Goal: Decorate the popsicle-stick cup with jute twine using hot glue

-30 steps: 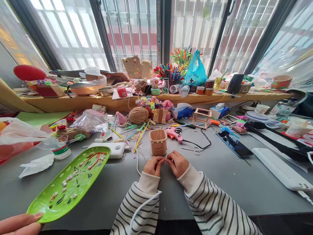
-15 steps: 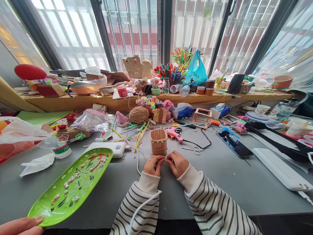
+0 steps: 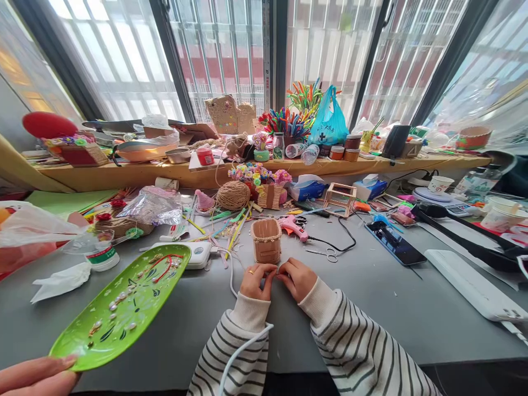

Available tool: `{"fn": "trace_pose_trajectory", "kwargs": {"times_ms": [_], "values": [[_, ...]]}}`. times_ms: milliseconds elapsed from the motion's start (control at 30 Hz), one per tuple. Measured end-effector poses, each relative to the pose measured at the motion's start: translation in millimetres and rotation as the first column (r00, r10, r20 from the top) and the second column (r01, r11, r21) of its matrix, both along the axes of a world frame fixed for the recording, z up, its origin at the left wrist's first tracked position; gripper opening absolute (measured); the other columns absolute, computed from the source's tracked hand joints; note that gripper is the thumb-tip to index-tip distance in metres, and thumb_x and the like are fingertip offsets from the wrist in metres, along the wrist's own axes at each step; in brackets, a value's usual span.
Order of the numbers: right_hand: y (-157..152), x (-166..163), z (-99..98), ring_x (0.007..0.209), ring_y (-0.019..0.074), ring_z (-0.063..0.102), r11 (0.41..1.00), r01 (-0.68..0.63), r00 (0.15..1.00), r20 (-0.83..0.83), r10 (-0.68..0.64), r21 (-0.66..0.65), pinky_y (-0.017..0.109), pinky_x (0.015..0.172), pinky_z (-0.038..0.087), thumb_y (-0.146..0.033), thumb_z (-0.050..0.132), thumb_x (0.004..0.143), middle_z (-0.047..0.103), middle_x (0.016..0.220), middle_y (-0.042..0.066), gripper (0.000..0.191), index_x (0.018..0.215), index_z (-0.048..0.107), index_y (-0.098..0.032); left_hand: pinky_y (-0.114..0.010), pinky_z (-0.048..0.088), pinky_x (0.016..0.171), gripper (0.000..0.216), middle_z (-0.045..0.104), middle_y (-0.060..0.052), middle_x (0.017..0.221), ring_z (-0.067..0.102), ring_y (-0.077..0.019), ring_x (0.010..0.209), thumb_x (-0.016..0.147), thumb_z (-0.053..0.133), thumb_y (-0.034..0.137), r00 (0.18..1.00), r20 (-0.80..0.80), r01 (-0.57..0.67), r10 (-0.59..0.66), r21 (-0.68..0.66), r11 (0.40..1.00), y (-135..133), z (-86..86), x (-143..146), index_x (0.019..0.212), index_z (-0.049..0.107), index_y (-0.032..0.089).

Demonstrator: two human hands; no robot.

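Note:
My left hand (image 3: 256, 280) and my right hand (image 3: 298, 278), both in striped sleeves, rest on the grey table (image 3: 383, 308) with their fingertips pinched together. Between them is something too small to make out. My left hand wears a ring. Just beyond the fingertips stands a small open box of wooden sticks (image 3: 266, 240). A white cable (image 3: 239, 349) runs over my left sleeve.
Another person's hand (image 3: 37, 375) at the bottom left holds a green tray (image 3: 124, 302) with beads. A pink glue gun (image 3: 292, 225), scissors (image 3: 325, 252), a twine ball (image 3: 233, 194), a phone (image 3: 396, 245) and a white power strip (image 3: 474, 286) lie around. Craft clutter fills the wooden shelf (image 3: 124, 171).
The green tray has been shifted and tilted slightly by the other person's hand. My hands stay pinched together in almost the same place.

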State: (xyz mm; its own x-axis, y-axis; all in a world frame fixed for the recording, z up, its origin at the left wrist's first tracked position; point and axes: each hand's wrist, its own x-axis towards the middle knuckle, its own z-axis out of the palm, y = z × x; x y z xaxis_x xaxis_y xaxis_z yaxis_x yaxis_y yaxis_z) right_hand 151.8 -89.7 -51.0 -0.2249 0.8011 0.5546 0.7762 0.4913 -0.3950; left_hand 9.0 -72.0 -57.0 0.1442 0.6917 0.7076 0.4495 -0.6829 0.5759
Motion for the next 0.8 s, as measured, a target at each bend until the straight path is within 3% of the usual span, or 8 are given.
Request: {"fn": "trace_pose_trajectory", "kwargs": {"times_ms": [233,433,600,800], "values": [[1.1,-3.9,-6.0,0.065,0.0155,0.055,0.999,0.037,0.999,0.013,-0.037,0.006,0.027,0.060,0.049,-0.018,0.051,0.080,0.056,0.070,0.004,0.009,0.074,0.056,-0.017,-0.028,0.048,0.065,0.012,0.064,-0.003,0.070,0.057,-0.0130,0.064,0.080,0.051,0.020,0.999,0.041,0.035,-0.034,-0.019,0.999,-2.0,1.1,2.4,0.081,0.062,0.018],[2.2,-1.0,-6.6,0.066,0.0160,0.056,0.999,0.011,0.998,0.063,-0.013,0.045,0.027,0.059,0.048,-0.019,0.050,0.082,0.057,0.071,0.004,0.009,0.075,0.056,-0.017,-0.025,0.052,0.063,0.012,0.065,-0.004,0.075,0.062,-0.0116,0.065,0.080,0.049,0.023,0.992,0.100,0.095,-0.083,-0.125,0.988,-3.4,-2.4,4.3,0.085,0.058,0.018],[2.7,2.7,-8.1,0.067,0.0168,0.057,0.997,0.000,0.992,0.122,-0.010,0.079,0.027,0.059,0.048,-0.021,0.049,0.083,0.057,0.071,0.005,0.011,0.076,0.057,-0.018,-0.026,0.055,0.064,0.017,0.066,-0.003,0.072,0.064,-0.0127,0.063,0.076,0.053,0.026,0.982,0.137,0.157,-0.126,-0.247,0.956,-0.1,-3.8,3.2,0.091,0.056,0.018],[4.4,0.7,-13.7,0.063,0.0167,0.056,0.989,0.084,0.984,0.147,-0.102,0.123,0.028,0.054,0.045,-0.029,0.047,0.085,0.057,0.067,0.005,0.020,0.072,0.058,-0.019,-0.025,0.054,0.061,0.022,0.065,-0.001,0.067,0.063,-0.0126,0.060,0.068,0.055,0.017,0.965,0.160,0.253,-0.208,-0.351,0.902,9.2,4.5,1.6,0.090,0.058,0.018]]}}
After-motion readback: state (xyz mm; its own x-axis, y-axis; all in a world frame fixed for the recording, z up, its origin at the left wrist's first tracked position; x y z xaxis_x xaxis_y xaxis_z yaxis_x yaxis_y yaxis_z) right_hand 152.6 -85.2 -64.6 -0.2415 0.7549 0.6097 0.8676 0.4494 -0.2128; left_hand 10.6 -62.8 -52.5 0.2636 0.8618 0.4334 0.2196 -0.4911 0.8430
